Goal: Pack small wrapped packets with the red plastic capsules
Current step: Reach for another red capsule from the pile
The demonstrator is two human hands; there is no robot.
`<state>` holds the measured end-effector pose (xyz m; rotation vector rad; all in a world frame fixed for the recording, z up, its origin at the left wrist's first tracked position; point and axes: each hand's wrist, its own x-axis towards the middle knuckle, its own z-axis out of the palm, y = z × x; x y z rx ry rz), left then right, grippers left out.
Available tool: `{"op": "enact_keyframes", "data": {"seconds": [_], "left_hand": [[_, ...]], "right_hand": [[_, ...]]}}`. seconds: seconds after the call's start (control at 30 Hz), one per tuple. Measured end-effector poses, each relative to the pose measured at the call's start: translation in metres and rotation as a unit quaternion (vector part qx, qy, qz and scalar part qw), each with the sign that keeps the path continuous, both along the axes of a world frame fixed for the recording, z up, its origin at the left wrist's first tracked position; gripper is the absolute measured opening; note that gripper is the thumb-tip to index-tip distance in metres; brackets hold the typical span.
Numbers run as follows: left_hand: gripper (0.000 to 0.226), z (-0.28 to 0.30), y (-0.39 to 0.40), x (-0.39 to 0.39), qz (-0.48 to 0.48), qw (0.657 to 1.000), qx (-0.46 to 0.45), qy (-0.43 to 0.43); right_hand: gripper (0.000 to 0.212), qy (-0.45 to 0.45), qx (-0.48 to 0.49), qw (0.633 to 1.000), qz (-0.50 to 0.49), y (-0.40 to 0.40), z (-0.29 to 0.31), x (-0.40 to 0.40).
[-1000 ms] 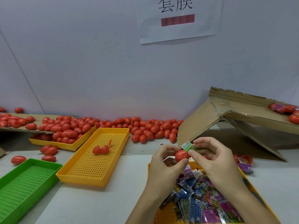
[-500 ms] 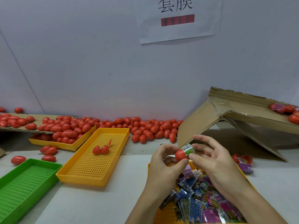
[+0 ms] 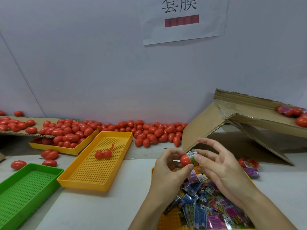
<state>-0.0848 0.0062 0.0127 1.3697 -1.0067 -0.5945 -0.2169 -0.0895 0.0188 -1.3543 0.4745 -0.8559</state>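
We see the left hand (image 3: 167, 165) pinching a red capsule half (image 3: 185, 159). Right hand (image 3: 221, 163) fingers pinch a green packet (image 3: 192, 157) into it, above the packet tray (image 3: 167, 220).

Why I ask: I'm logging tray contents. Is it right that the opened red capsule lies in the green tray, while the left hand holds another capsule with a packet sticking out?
Not quite. In the head view the opened red capsule lies in the yellow tray, not the green tray. The left hand does hold a capsule with a packet sticking out.
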Motion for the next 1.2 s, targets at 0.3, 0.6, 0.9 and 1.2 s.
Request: {"op": "enact_keyframes", "data": {"seconds": [0.3, 0.6, 0.9, 1.2], "left_hand": [[0.026, 0.0016, 0.0001, -0.0010, -0.006, 1.000, 0.013, -0.025], [0.027, 0.0023, 0.0011, -0.0022, -0.002, 0.999, 0.018, -0.050], [0.029, 0.0001, 0.0013, -0.0026, 0.000, 0.997, 0.015, -0.071], [0.012, 0.0039, 0.0015, -0.0004, -0.040, 0.997, -0.025, 0.053]], "right_hand": [[0.047, -0.003, -0.024, 0.998, -0.062, -0.0005, -0.0058, 0.0042], [0.052, 0.006, -0.053, 0.997, -0.056, 0.0010, -0.0047, 0.0028], [0.043, 0.040, -0.105, 0.992, -0.056, 0.0022, -0.0046, 0.0017], [0.044, 0.048, -0.172, 0.982, -0.067, 0.0076, 0.0011, 0.0007]]}}
